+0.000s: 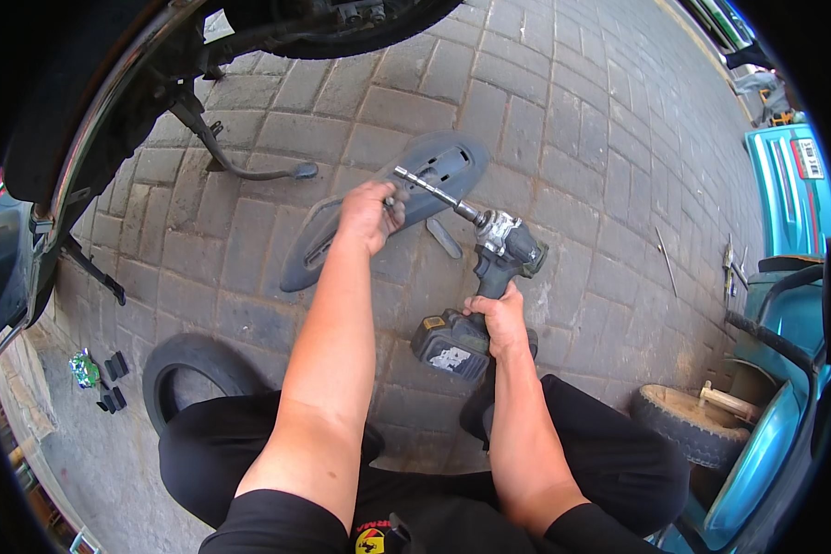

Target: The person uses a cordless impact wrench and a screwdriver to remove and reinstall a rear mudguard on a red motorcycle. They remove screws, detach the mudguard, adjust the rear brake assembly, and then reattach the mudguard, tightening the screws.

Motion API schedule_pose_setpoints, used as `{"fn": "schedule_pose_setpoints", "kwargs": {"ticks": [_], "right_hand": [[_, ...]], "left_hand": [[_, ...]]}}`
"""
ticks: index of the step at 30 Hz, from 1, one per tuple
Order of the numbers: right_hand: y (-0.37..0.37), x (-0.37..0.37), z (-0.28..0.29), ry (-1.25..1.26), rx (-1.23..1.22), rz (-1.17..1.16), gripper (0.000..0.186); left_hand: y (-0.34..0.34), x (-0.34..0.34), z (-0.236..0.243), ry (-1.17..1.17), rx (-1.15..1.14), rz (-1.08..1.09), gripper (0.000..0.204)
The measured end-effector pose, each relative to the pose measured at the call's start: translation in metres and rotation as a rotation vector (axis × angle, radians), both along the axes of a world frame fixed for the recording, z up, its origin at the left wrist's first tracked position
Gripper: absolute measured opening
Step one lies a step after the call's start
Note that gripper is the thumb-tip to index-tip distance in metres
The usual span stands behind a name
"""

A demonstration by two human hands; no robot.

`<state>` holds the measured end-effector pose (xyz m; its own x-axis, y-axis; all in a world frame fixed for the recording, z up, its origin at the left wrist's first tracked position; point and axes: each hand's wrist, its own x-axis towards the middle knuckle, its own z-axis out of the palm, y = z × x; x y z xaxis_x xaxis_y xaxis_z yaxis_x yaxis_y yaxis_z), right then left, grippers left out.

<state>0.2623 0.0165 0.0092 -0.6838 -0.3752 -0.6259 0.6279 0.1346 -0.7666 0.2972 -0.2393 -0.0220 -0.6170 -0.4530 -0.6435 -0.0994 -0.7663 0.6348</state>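
My right hand is wrapped round the handle of a cordless impact wrench, with a large dark battery at its base. A long shiny extension with a socket points from the wrench up and to the left. Close to the socket's tip, my left hand has its fingers curled inward; what they hold, if anything, is hidden. Beneath both lies a long grey plastic cover panel with slots, flat on the paving. A small grey strip-like piece rests beside it.
A motorbike's underside and kickstand loom at upper left. A loose tyre lies by my left knee, near small black pieces. On the right are a blue toolbox, a wheel, a thin rod and pliers-like tools.
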Motion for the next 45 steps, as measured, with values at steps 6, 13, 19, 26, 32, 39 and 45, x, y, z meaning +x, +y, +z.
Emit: {"fn": "schedule_pose_setpoints", "kwargs": {"ticks": [6, 13, 19, 26, 32, 39, 45], "right_hand": [[0.009, -0.003, 0.0, -0.017, 0.043, -0.033, 0.041], [0.013, -0.001, -0.006, 0.002, 0.037, -0.012, 0.038], [0.013, -0.003, -0.005, 0.002, 0.062, 0.041, 0.041], [0.012, -0.009, 0.0, 0.063, 0.116, 0.099, 0.044], [0.012, -0.016, 0.002, 0.148, 0.175, 0.142, 0.045], [0.013, -0.012, -0.005, -0.159, -0.198, -0.021, 0.031], [0.019, -0.002, -0.019, -0.437, -0.477, -0.091, 0.023]], "left_hand": [[0.029, 0.007, -0.013, -0.291, -0.143, -0.291, 0.022], [0.01, 0.018, -0.009, -0.005, 0.041, -0.022, 0.032], [-0.008, 0.024, 0.002, 0.075, 0.047, 0.069, 0.01], [-0.019, 0.016, 0.013, -0.019, -0.139, -0.015, 0.014], [-0.017, 0.011, 0.025, -0.208, -0.405, -0.084, 0.017], [0.007, -0.002, 0.021, 0.028, -0.003, 0.232, 0.017], [0.03, -0.029, 0.029, 0.027, -0.163, 0.253, 0.015]]}}
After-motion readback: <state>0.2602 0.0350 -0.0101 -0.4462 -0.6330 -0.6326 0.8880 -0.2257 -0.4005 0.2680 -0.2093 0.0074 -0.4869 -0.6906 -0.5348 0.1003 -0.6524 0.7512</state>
